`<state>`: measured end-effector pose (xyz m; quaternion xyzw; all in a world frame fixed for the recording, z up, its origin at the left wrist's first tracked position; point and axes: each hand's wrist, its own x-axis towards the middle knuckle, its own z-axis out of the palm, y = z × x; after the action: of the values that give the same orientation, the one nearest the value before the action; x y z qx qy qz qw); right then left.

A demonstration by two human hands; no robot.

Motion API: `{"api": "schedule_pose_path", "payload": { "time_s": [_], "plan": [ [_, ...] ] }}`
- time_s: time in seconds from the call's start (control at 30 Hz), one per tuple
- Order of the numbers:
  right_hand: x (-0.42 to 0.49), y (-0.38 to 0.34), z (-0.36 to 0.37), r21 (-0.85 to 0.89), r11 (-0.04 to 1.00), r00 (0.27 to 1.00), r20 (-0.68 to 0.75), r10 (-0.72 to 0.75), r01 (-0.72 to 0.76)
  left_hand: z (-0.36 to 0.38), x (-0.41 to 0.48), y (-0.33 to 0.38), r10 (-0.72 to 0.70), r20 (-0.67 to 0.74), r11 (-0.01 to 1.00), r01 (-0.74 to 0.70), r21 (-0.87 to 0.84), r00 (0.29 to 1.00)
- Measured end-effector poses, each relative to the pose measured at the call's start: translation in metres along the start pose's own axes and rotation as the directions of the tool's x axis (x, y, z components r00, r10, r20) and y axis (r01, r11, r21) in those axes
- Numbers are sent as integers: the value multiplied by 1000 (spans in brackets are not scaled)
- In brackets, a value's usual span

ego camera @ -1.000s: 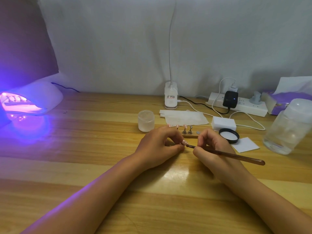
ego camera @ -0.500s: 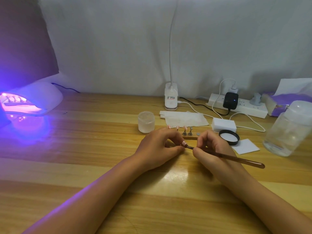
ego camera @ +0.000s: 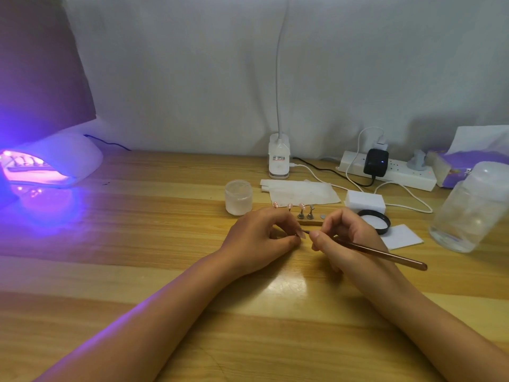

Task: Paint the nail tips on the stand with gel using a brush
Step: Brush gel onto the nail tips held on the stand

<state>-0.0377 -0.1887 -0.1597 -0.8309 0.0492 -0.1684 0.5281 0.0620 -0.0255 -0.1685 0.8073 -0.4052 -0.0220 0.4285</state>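
Head view: the wooden bench (ego camera: pixel 137 257) carries a glowing UV nail lamp (ego camera: pixel 52 164), cut off at the left edge. The clip lamp base (ego camera: pixel 279 160) bears a label too small to read. The left hand (ego camera: pixel 259 238) pinches a nail tip (ego camera: pixel 302 235); its holder is hidden. The right hand (ego camera: pixel 344 238) grips the brush (ego camera: pixel 385 255), bristles at that tip. Other nail tips stand on the stand (ego camera: pixel 308 216) behind.

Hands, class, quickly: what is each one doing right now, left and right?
Left hand: closed, pinching a nail tip on its small holder.
Right hand: closed round the brush, bristles at that nail tip.
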Motion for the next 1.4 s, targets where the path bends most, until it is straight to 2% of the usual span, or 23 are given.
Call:
{"api": "schedule_pose_path", "payload": {
  "time_s": [0.23, 0.5, 0.93, 1.1, 1.27, 1.4],
  "plan": [
    [-2, -1, 0, -54, 997, 998, 40, -46, 48, 0, 0, 0, 3, 1, 1000, -3, 10, 1000],
    [-1, -2, -2, 48, 999, 999, -32, 5, -4, 0, 0, 1, 6, -3, 1000, -6, 4, 1000],
    [-1, -2, 0, -65, 997, 999, 19, -29, 30, -1, 0, 1, -5, -7, 999, 6, 32, 1000],
    [-1, 0, -1, -55, 998, 1000, 17, -21, 22, -1, -1, 2, 10, -14, 1000, -9, 13, 1000],
    [-2, 0, -1, 19, 1000, 999, -45, -8, 9, 0, 0, 0, 12, -6, 1000, -13, -8, 1000],
    [-2, -2, -1, 24, 1000, 1000, -7, -4, 4, 0, 0, 0, 22, -2, 1000, -22, -13, 1000]
  ]
}}
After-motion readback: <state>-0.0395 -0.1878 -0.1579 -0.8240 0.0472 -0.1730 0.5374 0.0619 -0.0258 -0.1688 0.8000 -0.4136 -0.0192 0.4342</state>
